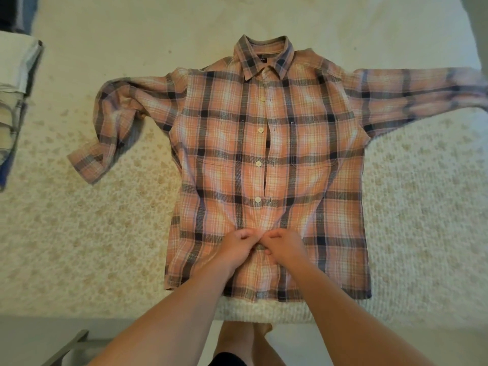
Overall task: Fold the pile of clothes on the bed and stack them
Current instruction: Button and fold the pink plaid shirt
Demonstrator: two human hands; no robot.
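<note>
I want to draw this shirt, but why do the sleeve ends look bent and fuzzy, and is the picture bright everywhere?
Head view: the wide lens curves things near the edges, so the plaid shirt looks bowed and its right sleeve end smears into blur. Head view: light is soft and warm, brightest on the bed cover; the floor strip at the bottom is dimmer. Both hands look sharp.

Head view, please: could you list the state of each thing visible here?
plaid shirt: flat, face up, sleeves spread, upper buttons undone
left hand: pinching the placket near the hem
right hand: pinching the placket too
folded stack: on the bed, far left
</note>
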